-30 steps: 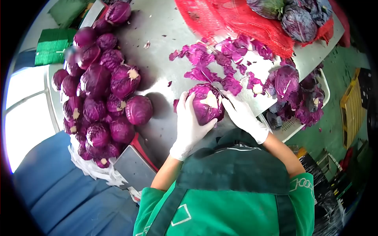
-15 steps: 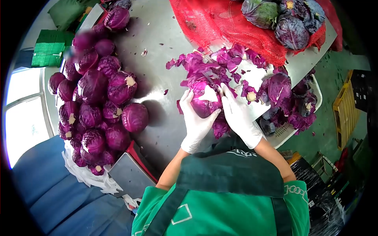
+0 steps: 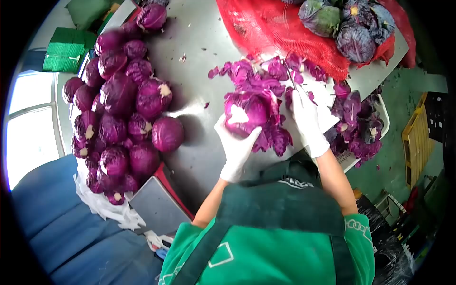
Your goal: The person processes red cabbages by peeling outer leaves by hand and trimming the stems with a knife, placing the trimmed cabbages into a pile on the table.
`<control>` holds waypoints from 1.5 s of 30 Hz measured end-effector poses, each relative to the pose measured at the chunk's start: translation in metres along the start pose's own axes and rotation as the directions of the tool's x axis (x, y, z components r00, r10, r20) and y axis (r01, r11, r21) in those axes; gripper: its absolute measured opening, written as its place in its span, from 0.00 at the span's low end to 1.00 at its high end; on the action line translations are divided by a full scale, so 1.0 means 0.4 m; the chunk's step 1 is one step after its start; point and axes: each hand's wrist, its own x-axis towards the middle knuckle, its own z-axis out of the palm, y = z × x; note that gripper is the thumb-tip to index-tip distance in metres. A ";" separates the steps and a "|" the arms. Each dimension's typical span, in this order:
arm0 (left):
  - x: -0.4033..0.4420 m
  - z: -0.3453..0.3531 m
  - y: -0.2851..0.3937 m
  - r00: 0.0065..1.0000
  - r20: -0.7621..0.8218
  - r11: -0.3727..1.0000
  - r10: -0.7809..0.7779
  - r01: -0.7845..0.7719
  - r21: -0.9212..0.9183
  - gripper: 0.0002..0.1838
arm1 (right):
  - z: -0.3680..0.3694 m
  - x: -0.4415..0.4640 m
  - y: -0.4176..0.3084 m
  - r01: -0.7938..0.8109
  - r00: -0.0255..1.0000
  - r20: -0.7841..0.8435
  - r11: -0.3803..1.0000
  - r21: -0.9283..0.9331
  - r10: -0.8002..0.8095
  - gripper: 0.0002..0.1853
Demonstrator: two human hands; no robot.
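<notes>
My left hand [image 3: 237, 149], in a white glove, grips the lower left side of a purple cabbage [image 3: 254, 114] whose pale cut stem faces up and left. Loose outer leaves [image 3: 275, 137] hang or lie along its right side. To the right of the cabbage and apart from it, my gloved right hand [image 3: 305, 116] is closed on a thin knife [image 3: 289, 73] that points up and left over the trimmed leaves [image 3: 251, 76] on the metal table [image 3: 190, 85].
Many purple cabbages [image 3: 118, 95] are piled at the left. A red mesh sack [image 3: 280, 33] with darker cabbages [image 3: 355, 42] lies at the upper right. A white crate [image 3: 384, 118] of leaves stands right of the table. A grey box [image 3: 159, 204] is at the lower left.
My right hand has moved right, off the cabbage, and the knife now shows clearly. The cabbage has turned so its stem faces left, and its outer leaves have spread on the right.
</notes>
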 end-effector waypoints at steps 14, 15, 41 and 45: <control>0.043 -0.058 0.040 0.921 0.341 0.931 0.189 -0.278 0.236 0.55 | -0.006 0.087 -0.039 0.304 0.871 -0.210 0.823 -0.480 -0.444 0.29; 0.054 -0.056 0.047 0.887 0.409 0.876 0.215 -0.360 0.320 0.55 | -0.035 0.076 -0.080 0.365 0.846 -0.201 0.812 -0.456 -0.494 0.31; 0.036 0.051 0.116 0.915 0.369 0.696 0.162 -0.371 0.615 0.54 | -0.015 -0.033 -0.077 0.441 0.890 0.031 0.842 -0.311 -0.454 0.24; 0.042 0.019 0.111 0.906 0.393 0.717 0.160 -0.380 0.585 0.54 | 0.010 0.009 -0.010 0.246 0.969 0.017 0.957 -0.157 -0.246 0.13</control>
